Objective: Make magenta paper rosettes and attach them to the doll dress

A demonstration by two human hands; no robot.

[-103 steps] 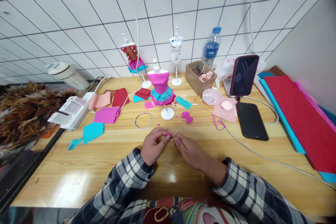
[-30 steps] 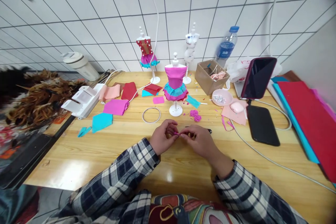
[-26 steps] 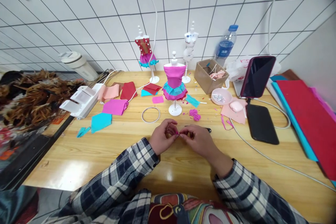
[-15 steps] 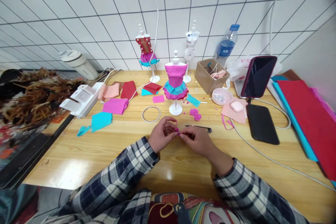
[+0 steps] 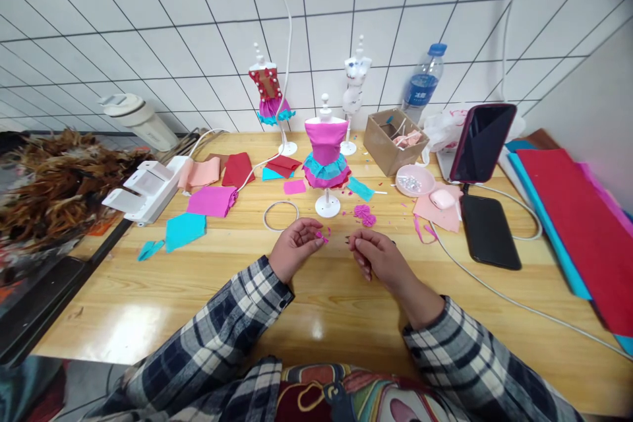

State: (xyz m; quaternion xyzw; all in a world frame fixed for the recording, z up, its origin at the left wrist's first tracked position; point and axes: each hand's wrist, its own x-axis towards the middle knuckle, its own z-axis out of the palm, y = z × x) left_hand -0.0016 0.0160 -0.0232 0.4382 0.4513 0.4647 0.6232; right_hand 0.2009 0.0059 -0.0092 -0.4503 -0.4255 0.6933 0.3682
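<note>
My left hand point(image 5: 293, 252) rests on the wooden table point(image 5: 208, 290), fingers curled, pinching a tiny pink paper piece point(image 5: 324, 236) at its fingertips. A short gap to the right lies my right hand point(image 5: 374, 254), thumb and forefinger pressed together; whatever they hold is too small to make out. Just beyond the hands stands a small mannequin in a pink and teal dress point(image 5: 324, 155). Two pink paper flowers point(image 5: 364, 214) lie to its right.
A white ring point(image 5: 280, 215), pink, red and teal paper scraps point(image 5: 211, 200), two further mannequins point(image 5: 267, 95), a cardboard box point(image 5: 394, 140), a pink bowl point(image 5: 414, 180), a water bottle point(image 5: 421, 82), two phones point(image 5: 487, 229), cables and coloured sheets point(image 5: 573, 224) crowd the table. Feathers point(image 5: 54, 181) lie left.
My hands were joined on the pink piece; now they have parted, the piece staying with the left hand and the right hand drawn a little to the right.
</note>
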